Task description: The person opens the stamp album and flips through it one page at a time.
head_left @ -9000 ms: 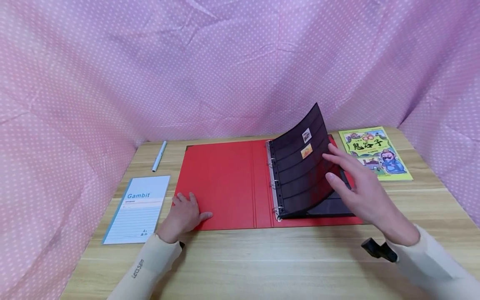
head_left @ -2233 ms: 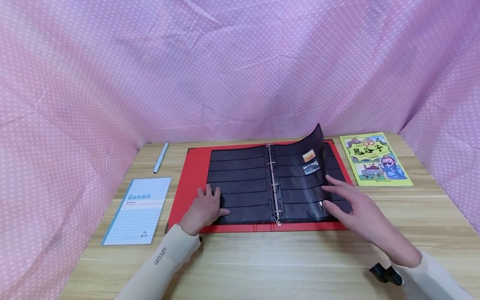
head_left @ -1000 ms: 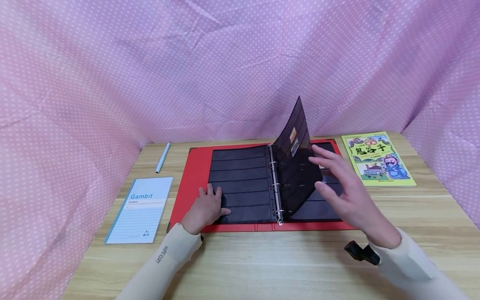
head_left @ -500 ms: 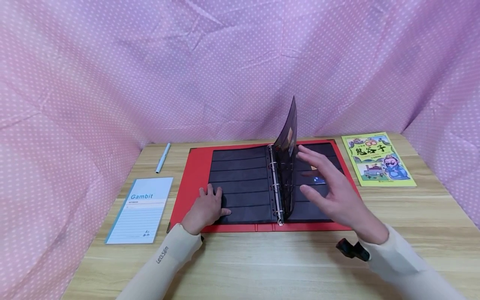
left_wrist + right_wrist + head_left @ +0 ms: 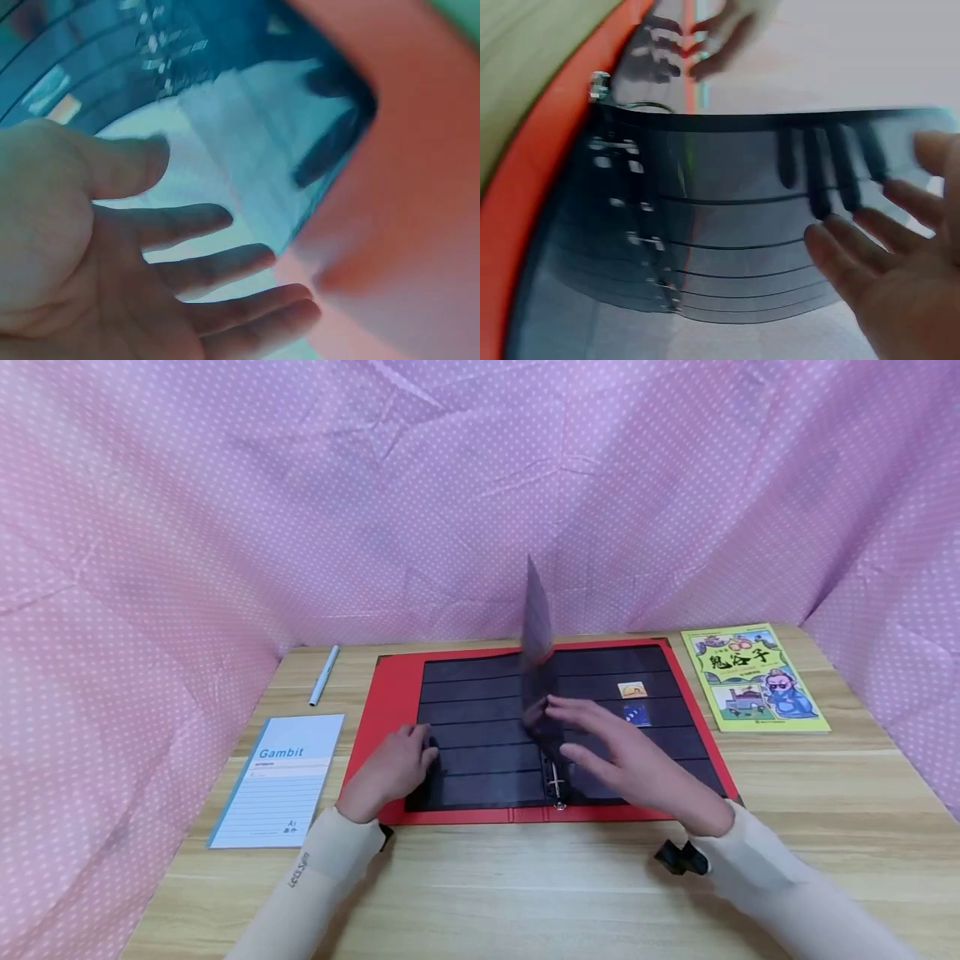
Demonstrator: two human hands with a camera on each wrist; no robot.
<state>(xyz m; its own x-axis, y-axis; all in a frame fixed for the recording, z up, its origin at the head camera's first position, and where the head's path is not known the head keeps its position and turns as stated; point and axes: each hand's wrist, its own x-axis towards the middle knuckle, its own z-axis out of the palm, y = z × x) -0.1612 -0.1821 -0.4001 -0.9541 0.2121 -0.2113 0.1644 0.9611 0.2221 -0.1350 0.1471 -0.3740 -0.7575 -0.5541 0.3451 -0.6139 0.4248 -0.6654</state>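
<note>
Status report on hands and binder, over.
Right hand at raised black page. Left hand at outer edge of left page. Red binder lies open. Nothing visibly in the way.

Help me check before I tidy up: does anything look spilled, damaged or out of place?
Nothing looks spilled or damaged. Only one dark stamp page stands out: it rises upright and blurred from the open red ring binder, beside the right hand, while other pages lie flat. It's probably just mid-turn.
</note>
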